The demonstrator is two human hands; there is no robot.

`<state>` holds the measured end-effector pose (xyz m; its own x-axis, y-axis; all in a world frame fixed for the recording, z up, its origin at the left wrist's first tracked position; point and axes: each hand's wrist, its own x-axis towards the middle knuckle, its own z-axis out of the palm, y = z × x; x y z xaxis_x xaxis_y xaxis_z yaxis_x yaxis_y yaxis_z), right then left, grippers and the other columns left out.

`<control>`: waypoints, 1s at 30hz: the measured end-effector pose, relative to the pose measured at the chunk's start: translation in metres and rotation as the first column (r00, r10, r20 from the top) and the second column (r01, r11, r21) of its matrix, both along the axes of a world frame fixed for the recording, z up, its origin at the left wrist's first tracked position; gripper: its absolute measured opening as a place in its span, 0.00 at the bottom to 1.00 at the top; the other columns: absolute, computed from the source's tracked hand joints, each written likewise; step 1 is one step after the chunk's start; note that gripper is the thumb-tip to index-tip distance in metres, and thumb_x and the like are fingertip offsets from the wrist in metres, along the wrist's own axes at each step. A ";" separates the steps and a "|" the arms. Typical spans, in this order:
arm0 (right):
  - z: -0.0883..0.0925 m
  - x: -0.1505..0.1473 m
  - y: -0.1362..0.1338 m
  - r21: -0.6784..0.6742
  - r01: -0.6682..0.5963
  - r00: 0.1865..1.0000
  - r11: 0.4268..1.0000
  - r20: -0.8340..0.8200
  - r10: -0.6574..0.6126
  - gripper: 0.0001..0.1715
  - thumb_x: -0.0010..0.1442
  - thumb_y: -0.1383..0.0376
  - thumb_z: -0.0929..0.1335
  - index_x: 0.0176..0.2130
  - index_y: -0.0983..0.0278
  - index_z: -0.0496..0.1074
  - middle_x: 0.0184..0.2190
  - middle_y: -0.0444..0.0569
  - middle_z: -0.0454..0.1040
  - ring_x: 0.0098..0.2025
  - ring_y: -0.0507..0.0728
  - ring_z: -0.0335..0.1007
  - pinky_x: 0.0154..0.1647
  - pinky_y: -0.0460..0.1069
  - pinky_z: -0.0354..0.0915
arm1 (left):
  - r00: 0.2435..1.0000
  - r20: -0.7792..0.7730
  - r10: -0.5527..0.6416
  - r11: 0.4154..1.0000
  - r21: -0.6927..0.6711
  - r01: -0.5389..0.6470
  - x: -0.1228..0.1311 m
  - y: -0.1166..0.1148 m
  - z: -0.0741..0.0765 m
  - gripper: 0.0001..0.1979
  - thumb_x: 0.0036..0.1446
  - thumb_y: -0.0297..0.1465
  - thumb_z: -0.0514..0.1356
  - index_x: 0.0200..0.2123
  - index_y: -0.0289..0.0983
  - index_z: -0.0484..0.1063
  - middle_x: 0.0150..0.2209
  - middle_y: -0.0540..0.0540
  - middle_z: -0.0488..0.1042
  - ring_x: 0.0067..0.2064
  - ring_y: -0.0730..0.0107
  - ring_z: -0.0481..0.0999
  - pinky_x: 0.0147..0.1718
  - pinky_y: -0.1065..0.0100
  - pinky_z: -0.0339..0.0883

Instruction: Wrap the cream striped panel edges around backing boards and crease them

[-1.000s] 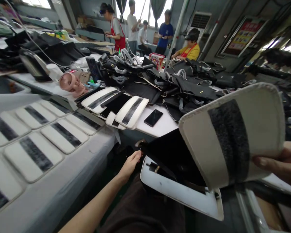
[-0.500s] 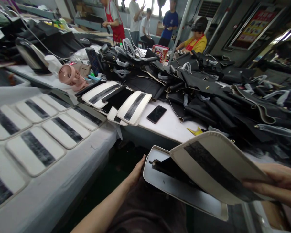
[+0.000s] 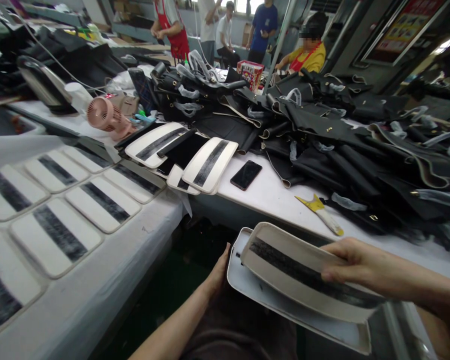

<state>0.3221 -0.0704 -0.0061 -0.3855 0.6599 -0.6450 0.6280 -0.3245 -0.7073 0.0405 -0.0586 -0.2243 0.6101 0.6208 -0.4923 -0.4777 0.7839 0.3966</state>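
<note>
Above my lap, my left hand [image 3: 220,267] grips the left end of a pale, rimmed, tray-like bag panel [image 3: 281,302]. Its thumb shows along the edge, while the other fingers are hidden underneath. My right hand [image 3: 350,262] pinches the upper edge of an off-white panel [image 3: 285,285] with rounded corners and a dark band along its length. This banded panel bends slightly and lies over much of the rimmed panel. Whether the two touch along their whole length I cannot tell.
Several banded panels [image 3: 56,235] lie on the left table [image 3: 135,260]. More panels [image 3: 210,165], a phone [image 3: 246,175], a yellow-handled tool [image 3: 318,212], a pink fan [image 3: 108,117] and heaped black bag pieces [image 3: 322,135] cover the far table. People work behind.
My right hand has moved left and brought the banded panel down from a raised tilt, flatter over the rimmed panel. The yellow-handled tool has come into fuller view.
</note>
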 end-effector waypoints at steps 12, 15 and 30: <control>-0.079 -0.005 0.060 -0.219 -0.085 0.989 0.972 -0.136 0.056 0.23 0.47 0.55 0.76 0.39 0.67 0.77 0.33 0.45 0.76 0.34 0.56 0.70 0.35 0.46 0.64 | 0.995 -0.092 0.027 0.999 0.021 -0.026 0.001 0.003 -0.007 0.34 0.58 0.55 0.55 0.56 0.34 0.71 0.50 0.35 0.77 0.54 0.50 0.74 0.58 0.55 0.62; -0.080 -0.004 0.064 -0.259 -0.104 0.989 0.960 -0.126 0.073 0.23 0.48 0.56 0.75 0.41 0.67 0.76 0.36 0.47 0.78 0.37 0.58 0.73 0.37 0.47 0.66 | 0.995 -0.071 0.069 0.996 0.054 -0.065 0.004 0.003 -0.005 0.33 0.59 0.54 0.55 0.56 0.34 0.70 0.51 0.37 0.76 0.56 0.52 0.73 0.59 0.57 0.60; -0.014 0.039 0.044 -0.268 0.103 0.970 0.958 -0.187 -0.157 0.15 0.50 0.55 0.75 0.37 0.60 0.78 0.34 0.49 0.78 0.34 0.60 0.74 0.36 0.50 0.70 | 0.981 -0.176 0.080 0.995 -0.048 -0.090 0.006 0.003 -0.020 0.36 0.57 0.56 0.55 0.58 0.37 0.68 0.47 0.37 0.78 0.51 0.50 0.76 0.53 0.54 0.67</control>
